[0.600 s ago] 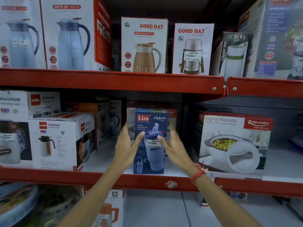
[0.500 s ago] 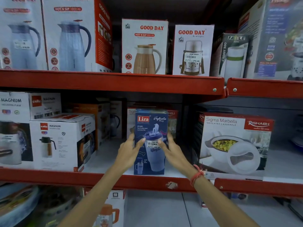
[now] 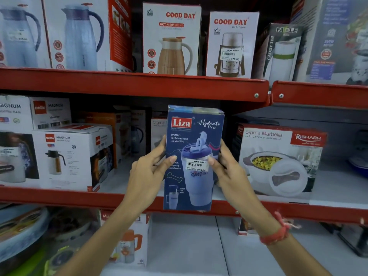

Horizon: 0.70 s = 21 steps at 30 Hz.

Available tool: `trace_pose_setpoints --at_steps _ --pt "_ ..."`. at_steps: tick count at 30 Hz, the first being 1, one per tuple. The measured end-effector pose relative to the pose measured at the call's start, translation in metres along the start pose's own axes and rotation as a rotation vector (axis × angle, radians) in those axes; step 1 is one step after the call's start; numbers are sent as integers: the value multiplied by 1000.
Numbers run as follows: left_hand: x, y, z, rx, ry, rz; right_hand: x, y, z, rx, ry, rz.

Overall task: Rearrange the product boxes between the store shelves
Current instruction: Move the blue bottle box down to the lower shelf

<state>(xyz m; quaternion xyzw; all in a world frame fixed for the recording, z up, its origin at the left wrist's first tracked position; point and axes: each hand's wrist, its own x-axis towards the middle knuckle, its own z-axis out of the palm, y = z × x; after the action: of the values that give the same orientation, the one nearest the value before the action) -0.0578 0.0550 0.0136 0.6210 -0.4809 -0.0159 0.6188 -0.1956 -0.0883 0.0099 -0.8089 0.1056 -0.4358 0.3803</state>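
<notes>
A tall blue Liza Hydrate Pro box (image 3: 194,140) with a tumbler picture and a white price sticker is held upright in front of the middle red shelf (image 3: 59,198). My left hand (image 3: 148,176) grips its left side, thumb across the front. My right hand (image 3: 229,172) grips its right side, with a red thread on the wrist. The box's bottom edge hangs level with the shelf's front lip, out in front of it.
On the middle shelf stand white Cello Magnum flask boxes (image 3: 73,156) to the left and a Sigma Marbella casserole box (image 3: 278,162) to the right. The upper shelf (image 3: 139,84) carries Good Day jug boxes (image 3: 171,38). More boxes sit below.
Both hands closed on the blue box and pulled it off the middle shelf toward me; it now appears larger and nearer, in front of the shelf lip.
</notes>
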Motion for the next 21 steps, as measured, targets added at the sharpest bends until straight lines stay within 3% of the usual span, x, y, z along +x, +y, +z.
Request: trace_pose_setpoints --at_steps 10,21 --pt "-80 25 20 -139 -104 -80 -108 0 -36 186 -6 104" --pt "-139 -95 82 -142 -105 -477 -189 114 -24 102 -76 427"
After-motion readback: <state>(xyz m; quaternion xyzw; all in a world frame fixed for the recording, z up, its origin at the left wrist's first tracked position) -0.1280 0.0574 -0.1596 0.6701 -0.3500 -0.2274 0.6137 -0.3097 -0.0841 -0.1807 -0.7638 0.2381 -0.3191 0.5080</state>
